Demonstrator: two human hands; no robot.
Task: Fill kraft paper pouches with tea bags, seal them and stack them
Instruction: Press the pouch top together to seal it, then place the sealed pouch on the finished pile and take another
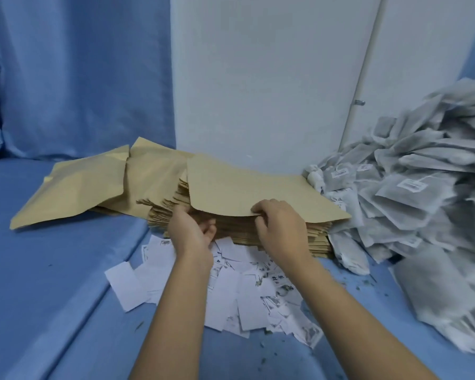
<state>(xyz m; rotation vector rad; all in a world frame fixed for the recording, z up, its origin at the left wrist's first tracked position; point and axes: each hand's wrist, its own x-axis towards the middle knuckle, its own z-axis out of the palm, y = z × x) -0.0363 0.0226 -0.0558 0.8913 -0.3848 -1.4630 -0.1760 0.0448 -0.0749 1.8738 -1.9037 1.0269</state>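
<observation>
right hand [281, 229]: my fingers [261, 207] lie over the near edge of the top pouch [244, 187] with the thumb under it. It's a pinch, and that edge is lifted off the stack.
left hand [192, 231]: at the stack's near-left edge, under the raised pouch. My fingers are curled in against the pouch edges and the tips are hidden. I cannot tell if they grip anything.
top pouch: plain kraft, flat, rounded corner at near left, no print visible.
pouch stack [231, 231]: thick pile of kraft pouches in the middle of the desk [52, 283], edges fanned unevenly towards me.
loose pouches [88, 187]: a few larger kraft ones spread to the stack's left, overlapping it and lying on the blue cloth.
tea bags [412, 198]: big heap of grey-white mesh bags on the right, touching the stack's right side.
tea bag label [409, 185]: white rectangle with dark print, too blurred to read. Same for the others in the heap.
paper slips [247, 292]: white slips scattered in front of the stack, under my forearms. Some carry a small dark drawing and characters, none legible.
tea crumbs [368, 281]: dark flecks on the cloth beside the slips and the heap.
backdrop: blue curtain [66, 78] at left, white panel [258, 78] behind the stack.
</observation>
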